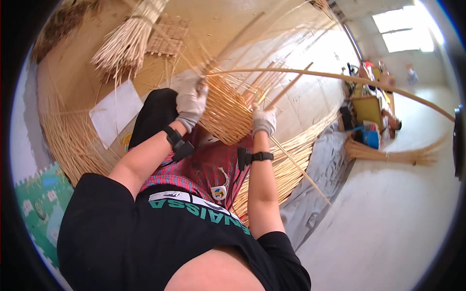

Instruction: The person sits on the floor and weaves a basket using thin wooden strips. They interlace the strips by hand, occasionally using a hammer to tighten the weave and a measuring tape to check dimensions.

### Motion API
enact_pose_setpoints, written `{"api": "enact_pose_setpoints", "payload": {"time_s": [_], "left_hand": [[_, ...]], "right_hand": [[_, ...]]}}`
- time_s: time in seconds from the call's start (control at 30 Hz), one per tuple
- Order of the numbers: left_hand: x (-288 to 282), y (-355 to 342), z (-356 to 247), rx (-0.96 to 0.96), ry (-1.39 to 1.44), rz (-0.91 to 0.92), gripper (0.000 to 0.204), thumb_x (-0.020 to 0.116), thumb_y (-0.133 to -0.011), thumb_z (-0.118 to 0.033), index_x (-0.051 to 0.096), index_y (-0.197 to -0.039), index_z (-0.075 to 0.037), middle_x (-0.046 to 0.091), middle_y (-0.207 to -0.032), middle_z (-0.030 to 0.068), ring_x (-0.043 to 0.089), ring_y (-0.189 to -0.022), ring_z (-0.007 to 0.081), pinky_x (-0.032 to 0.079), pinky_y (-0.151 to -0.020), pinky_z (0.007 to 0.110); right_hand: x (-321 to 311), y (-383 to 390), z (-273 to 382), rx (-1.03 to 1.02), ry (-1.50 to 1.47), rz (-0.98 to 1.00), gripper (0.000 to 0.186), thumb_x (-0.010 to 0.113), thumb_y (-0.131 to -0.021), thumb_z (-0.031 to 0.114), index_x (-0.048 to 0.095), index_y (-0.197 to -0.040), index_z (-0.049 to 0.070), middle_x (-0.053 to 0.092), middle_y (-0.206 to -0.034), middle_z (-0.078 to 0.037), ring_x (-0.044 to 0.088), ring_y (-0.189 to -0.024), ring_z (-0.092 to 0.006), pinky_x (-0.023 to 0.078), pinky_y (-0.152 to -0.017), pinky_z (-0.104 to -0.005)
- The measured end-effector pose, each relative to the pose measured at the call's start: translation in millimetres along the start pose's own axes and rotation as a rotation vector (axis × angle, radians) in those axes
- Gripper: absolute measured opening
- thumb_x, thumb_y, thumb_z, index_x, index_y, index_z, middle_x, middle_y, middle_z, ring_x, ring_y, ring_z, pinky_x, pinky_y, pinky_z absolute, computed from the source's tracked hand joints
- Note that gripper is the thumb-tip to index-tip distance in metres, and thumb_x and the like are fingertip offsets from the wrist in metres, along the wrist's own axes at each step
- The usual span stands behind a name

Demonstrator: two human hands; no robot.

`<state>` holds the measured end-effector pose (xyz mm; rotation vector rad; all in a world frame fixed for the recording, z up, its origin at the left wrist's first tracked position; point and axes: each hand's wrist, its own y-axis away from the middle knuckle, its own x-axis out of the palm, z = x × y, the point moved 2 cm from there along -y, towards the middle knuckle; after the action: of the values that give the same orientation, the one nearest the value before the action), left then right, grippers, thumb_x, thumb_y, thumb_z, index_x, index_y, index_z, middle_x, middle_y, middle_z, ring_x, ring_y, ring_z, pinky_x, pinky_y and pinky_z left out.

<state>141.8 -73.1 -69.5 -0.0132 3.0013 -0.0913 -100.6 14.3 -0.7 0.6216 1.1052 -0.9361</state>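
Observation:
In front of my lap is a partly woven wicker basket (225,114), tilted, with long stakes sticking out from its far side. My left hand (191,102), in a pale work glove, is closed on its left edge. From beside that hand a long willow rod (340,76) arcs across to the far right. My gloved right hand (264,121) is closed at the basket's right edge, its fingertips partly hidden against the weave. A thicker stake (293,83) rises beside it, and a thin rod (302,169) slants down to the right from below that hand.
A bundle of rods (127,43) and a small woven mat (170,36) lie at the far left, near a white sheet (116,111). Loose rods (276,167) and a grey cloth (315,169) lie to my right. Beyond are another bundle (388,154) and a blue container (371,138).

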Motion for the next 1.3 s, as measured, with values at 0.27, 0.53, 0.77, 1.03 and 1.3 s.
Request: {"api": "enact_pose_setpoints", "payload": {"time_s": [0.27,0.53,0.77,1.03,1.3], "left_hand": [[-21,-34,26,0.102,0.221,0.23,0.054,0.076,-0.088,-0.032,0.055,-0.132,-0.008,0.067,-0.118,0.0176,0.062,-0.111,0.0325,0.048,-0.095,0.039],[-22,-33,13,0.002,-0.154,0.257,0.066,0.078,-0.085,-0.042,0.052,-0.139,-0.012,0.067,-0.121,0.0203,0.064,-0.11,0.0402,0.049,-0.095,0.044],[-22,-29,8,0.026,0.047,0.253,0.049,0.073,-0.09,-0.033,0.063,-0.131,-0.008,0.068,-0.123,0.0178,0.065,-0.114,0.0353,0.049,-0.097,0.038],[-16,-35,19,0.013,0.055,0.243,0.048,0.074,-0.09,-0.033,0.064,-0.132,-0.01,0.069,-0.123,0.0168,0.065,-0.113,0.0336,0.049,-0.097,0.036],[-20,-41,4,0.09,-0.062,0.231,0.045,0.073,-0.091,-0.034,0.065,-0.124,-0.004,0.068,-0.115,0.0227,0.066,-0.102,0.0382,0.052,-0.088,0.041]], "right_hand": [[-29,137,130,-1.033,-0.484,0.027,0.039,0.073,-0.09,0.021,0.062,-0.126,0.009,0.069,-0.11,-0.014,0.068,-0.096,-0.0329,0.054,-0.085,-0.0415],[-41,119,250,-1.019,-0.23,0.18,0.021,0.063,-0.097,0.032,0.063,-0.105,0.012,0.071,-0.083,-0.016,0.069,-0.078,-0.0393,0.054,-0.068,-0.0477],[-32,56,255,-0.957,-0.519,0.575,0.022,0.059,-0.101,0.021,0.069,-0.097,0.002,0.075,-0.079,-0.01,0.073,-0.076,-0.0172,0.056,-0.066,-0.0308],[-36,126,223,-1.024,-0.271,0.181,0.03,0.057,-0.101,0.03,0.069,-0.086,0.006,0.071,-0.073,-0.013,0.071,-0.07,-0.0284,0.054,-0.067,-0.0394],[-63,126,202,-0.831,-0.387,0.385,0.025,0.055,-0.104,0.028,0.069,-0.1,0.007,0.074,-0.089,-0.014,0.072,-0.076,-0.0237,0.055,-0.064,-0.0353]]}}
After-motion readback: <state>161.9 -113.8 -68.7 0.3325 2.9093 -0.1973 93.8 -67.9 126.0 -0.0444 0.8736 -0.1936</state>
